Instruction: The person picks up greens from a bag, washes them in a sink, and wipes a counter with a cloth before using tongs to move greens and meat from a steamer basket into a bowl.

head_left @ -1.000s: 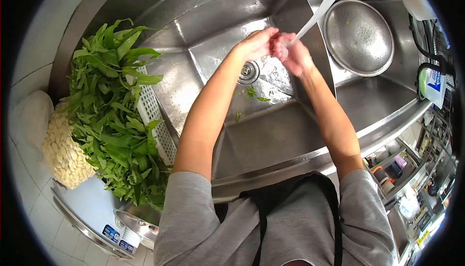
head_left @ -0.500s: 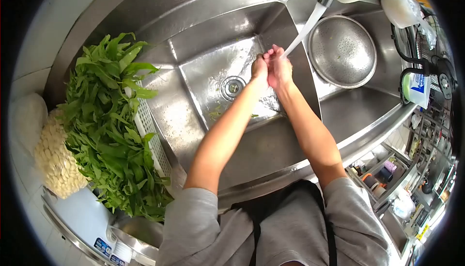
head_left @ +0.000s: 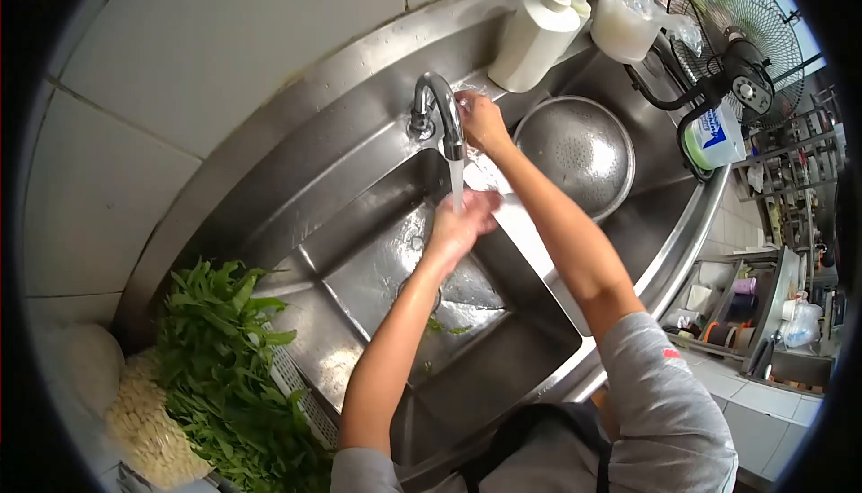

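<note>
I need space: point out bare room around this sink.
Bare: grey steel ledge between curved chrome faucet and heaped green leaves; rectangular steel basin floor left of the left forearm. Crowded back right: white plastic pump bottle and round steel colander.

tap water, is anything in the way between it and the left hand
Nothing visible: the water runs from the tap straight onto the left hand. The right hand is beside the tap, clear of the water.

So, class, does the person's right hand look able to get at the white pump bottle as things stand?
Probably yes. The right hand is near the white pump bottle, and nothing visible stands between them; whether it holds something beside the tap is hard to tell.
</note>
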Demonstrator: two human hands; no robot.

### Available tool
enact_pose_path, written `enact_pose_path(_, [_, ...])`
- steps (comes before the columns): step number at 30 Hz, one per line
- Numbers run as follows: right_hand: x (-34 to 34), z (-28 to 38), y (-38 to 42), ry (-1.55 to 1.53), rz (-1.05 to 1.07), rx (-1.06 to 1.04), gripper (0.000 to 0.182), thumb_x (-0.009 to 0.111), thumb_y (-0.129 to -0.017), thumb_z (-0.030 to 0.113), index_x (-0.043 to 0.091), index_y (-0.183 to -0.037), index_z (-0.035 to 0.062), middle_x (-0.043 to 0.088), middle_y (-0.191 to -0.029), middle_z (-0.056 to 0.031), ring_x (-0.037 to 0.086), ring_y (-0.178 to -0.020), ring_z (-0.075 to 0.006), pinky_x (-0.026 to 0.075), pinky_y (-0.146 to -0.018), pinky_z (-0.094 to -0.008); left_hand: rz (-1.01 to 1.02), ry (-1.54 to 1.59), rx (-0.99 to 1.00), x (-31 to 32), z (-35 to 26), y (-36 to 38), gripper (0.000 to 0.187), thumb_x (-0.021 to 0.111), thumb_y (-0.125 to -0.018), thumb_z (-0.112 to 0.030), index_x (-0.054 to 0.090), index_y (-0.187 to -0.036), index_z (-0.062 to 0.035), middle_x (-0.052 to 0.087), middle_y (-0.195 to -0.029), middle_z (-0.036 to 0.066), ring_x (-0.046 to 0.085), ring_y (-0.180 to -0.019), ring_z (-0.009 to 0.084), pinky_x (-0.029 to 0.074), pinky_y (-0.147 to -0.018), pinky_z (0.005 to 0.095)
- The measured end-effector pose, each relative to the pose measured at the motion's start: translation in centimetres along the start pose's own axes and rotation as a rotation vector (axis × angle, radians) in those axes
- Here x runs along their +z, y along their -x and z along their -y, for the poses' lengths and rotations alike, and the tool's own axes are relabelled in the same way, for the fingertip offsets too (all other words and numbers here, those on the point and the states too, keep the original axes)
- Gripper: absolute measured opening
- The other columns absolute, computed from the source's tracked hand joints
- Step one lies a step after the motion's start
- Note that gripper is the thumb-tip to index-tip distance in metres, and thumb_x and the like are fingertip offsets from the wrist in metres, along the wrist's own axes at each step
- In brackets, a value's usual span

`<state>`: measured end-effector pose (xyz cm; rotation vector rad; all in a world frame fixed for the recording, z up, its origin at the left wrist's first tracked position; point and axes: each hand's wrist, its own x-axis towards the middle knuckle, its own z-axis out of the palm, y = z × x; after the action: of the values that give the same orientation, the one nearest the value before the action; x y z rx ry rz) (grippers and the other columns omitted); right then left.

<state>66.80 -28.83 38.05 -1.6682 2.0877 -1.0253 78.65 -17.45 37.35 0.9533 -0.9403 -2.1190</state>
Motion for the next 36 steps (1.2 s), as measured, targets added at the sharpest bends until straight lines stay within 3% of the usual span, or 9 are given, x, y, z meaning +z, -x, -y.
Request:
enact_pose_path(10, [0.2,-1.8,-4.2,0.282,0.162,0.087,0.031,0.060,-0.074,0.025,0.061,-0.072,-0.0065,0.061,-0.075,-0.0224,0.062,-0.067,-0.0292,0.050,-0.065,-0.0345,0.386,-0.547,-0.457,-5.8,3.6,0.2,0.029,0.050,-0.087,-0.019,0.053,-0.107,0.0009,0.060,-0.101,0.011,0.057,-0.095,0.0180,0.046,-0.077,0.0297])
enact_pose_path(13, [-3.2,1.0,-4.6,-0.535,0.375,0.465,0.019,0.061,-0.074,0.005,0.056,-0.079,-0.0123,0.060,-0.068,-0.0157,0.059,-0.055,-0.0200,0.051,-0.047,-0.0272,0.441,-0.665,-0.526,-8.9,5.6,-0.9,0.026,0.049,-0.086,-0.020,0.057,-0.102,0.0000,0.061,-0.099,0.009,0.058,-0.092,0.0161,0.046,-0.075,0.0295])
enact_pose_path(16, [-2.6,1.2,-3.2,-0.704,0.258,0.370,0.020,0.058,-0.078,0.009,0.056,-0.085,-0.0097,0.061,-0.072,-0.0138,0.060,-0.062,-0.0175,0.052,-0.059,-0.0271,0.464,-1.018,-0.547,-14.2,11.7,-2.1,0.028,0.049,-0.085,-0.025,0.061,-0.097,-0.0031,0.064,-0.092,0.007,0.059,-0.088,0.0143,0.046,-0.073,0.0298])
enact_pose_path(20, [-0.3,-1.1,5.9,-0.469,-0.160,0.135,0.016,0.055,-0.081,0.013,0.056,-0.086,-0.0024,0.060,-0.072,-0.0091,0.053,-0.062,-0.0091,0.044,-0.056,-0.0235,-0.004,-1.051,-0.694,-21.2,20.3,1.7,0.032,0.050,-0.082,-0.030,0.059,-0.100,-0.0053,0.062,-0.094,0.011,0.057,-0.092,0.0217,0.043,-0.078,0.0328])
enact_pose_path(22, [1.3,1.0,12.6,-0.204,0.046,0.154,0.011,0.055,-0.080,0.009,0.056,-0.082,-0.0019,0.054,-0.065,-0.0098,0.052,-0.061,-0.0142,0.042,-0.057,-0.0278,-0.462,-1.088,-0.706,-24.0,23.5,3.1,0.033,0.047,-0.083,-0.028,0.056,-0.104,-0.0047,0.055,-0.108,0.015,0.050,-0.105,0.0271,0.039,-0.089,0.0390])
enact_pose_path(24, [4.2,-0.4,14.6,-0.204,0.213,-0.276,0.007,0.055,-0.077,0.005,0.057,-0.081,-0.0004,0.054,-0.070,-0.0119,0.054,-0.068,-0.0227,0.043,-0.062,-0.0315,-0.545,-1.343,-0.508,-26.7,25.5,3.4,0.035,0.048,-0.082,-0.028,0.052,-0.110,-0.0069,0.049,-0.116,0.015,0.044,-0.112,0.0274,0.034,-0.093,0.0389])
enact_pose_path(28, [12.7,-2.9,15.6,-0.188,0.366,-0.208,0.011,0.053,-0.075,0.002,0.059,-0.084,0.0012,0.056,-0.082,-0.0139,0.054,-0.081,-0.0302,0.043,-0.071,-0.0358,-0.753,-1.470,-0.162,-29.6,23.5,2.1,0.047,0.053,-0.079,-0.028,0.042,-0.121,-0.0100,0.030,-0.134,0.014,0.026,-0.124,0.0297,0.024,-0.100,0.0405])
enact_pose_path(33, [26.5,-12.4,14.6,0.585,0.892,-0.716,0.031,0.038,-0.082,0.012,0.049,-0.110,0.0037,0.049,-0.115,-0.0118,0.046,-0.108,-0.0273,0.041,-0.087,-0.0351,-0.998,-1.378,-0.520,-29.5,22.8,4.4,0.054,0.052,-0.080,-0.028,0.034,-0.127,-0.0078,0.025,-0.136,0.018,0.022,-0.126,0.0307,0.024,-0.098,0.0460])
enact_pose_path(36, [27.2,-13.4,14.2,0.367,0.884,-0.797,0.027,0.039,-0.084,0.017,0.050,-0.105,0.0051,0.051,-0.105,-0.0128,0.046,-0.103,-0.0272,0.037,-0.088,-0.0349,-1.125,-1.456,-0.299,-28.8,31.3,9.6,0.066,0.051,-0.080,-0.032,0.019,-0.134,-0.0076,0.016,-0.138,0.020,0.016,-0.127,0.0353,0.019,-0.101,0.0465])
